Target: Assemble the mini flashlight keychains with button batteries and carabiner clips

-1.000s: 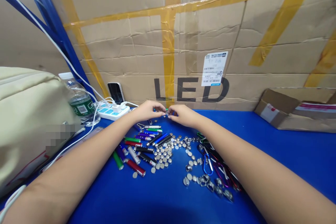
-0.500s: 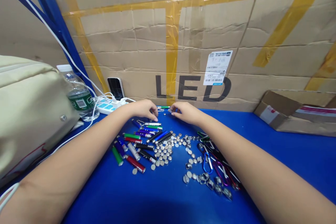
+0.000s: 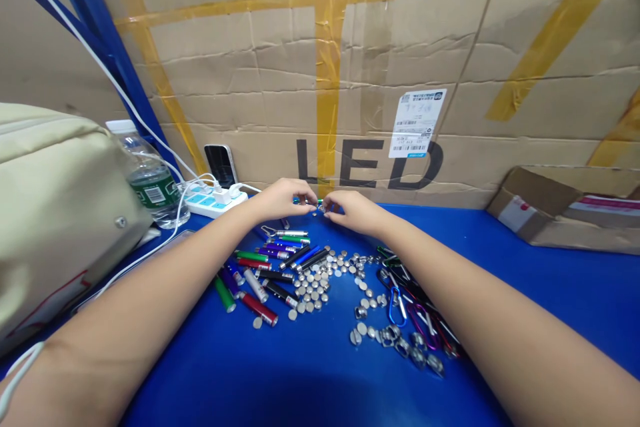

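At the far side of the table, my left hand point(image 3: 287, 199) has its thumb and fingers curled together in a pinch. My right hand point(image 3: 350, 210), close to its fingertips, is pinched as well. Something small and silvery shows between the two, too small to make out, beside a bit of green tube. A button cell lies just below the fingertips. Nearer me on the left are several coloured penlight tubes point(image 3: 259, 307). Loose button cells point(image 3: 311, 293) are spread in the middle. Carabiner clips point(image 3: 397, 307) and shiny metal caps point(image 3: 401, 347) lie by my right forearm.
A large cardboard box point(image 3: 270, 93) stands behind the table. On the left are a beige bag point(image 3: 60, 207), a water bottle point(image 3: 155, 183), a power strip point(image 3: 210, 203) with white cables, and a phone point(image 3: 220, 165). A small open carton point(image 3: 540, 213) sits at the right.
My left hand has moved right, to beside my right fingertips, and its fingers have closed over the spot where the green penlight lay. My right hand is nearly still.
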The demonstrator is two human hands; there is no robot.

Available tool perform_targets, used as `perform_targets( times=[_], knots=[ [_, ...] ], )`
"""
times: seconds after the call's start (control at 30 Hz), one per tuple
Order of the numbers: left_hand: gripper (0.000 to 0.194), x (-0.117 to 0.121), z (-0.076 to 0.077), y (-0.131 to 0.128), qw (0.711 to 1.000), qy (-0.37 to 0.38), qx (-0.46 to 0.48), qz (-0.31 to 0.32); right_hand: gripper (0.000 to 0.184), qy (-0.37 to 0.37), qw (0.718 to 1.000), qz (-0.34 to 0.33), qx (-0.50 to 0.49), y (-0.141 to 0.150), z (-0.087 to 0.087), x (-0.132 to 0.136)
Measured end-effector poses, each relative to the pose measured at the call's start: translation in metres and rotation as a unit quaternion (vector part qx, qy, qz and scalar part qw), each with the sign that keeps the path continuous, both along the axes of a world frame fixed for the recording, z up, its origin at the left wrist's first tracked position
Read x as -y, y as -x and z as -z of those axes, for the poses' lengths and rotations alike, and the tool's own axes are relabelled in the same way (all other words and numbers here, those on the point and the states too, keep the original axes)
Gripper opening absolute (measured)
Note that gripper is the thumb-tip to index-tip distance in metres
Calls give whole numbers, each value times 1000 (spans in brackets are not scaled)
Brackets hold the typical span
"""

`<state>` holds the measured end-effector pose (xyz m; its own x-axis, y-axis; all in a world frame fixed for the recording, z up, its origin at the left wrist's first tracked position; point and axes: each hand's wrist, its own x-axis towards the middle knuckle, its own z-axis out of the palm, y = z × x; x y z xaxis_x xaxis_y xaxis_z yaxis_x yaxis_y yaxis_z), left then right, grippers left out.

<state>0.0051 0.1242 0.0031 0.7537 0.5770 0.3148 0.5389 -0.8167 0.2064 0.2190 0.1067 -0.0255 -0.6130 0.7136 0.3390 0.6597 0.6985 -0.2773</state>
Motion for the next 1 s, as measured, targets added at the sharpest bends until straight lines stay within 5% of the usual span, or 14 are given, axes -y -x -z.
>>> perform_targets(
  times=[0.47, 0.7, 1.0],
  knots=[
    [18, -8, 10, -4, 993, -82, 34, 79, 14, 30, 999, 15, -37, 2, -1, 0],
    [26, -13, 19, -2, 997, -60, -47, -29, 14, 30, 998, 33, -54, -3, 2, -5],
    [20, -11, 29, -8, 991, 3, -114, -75, 16, 23, 998, 34, -38, -9, 6, -12]
  ],
)
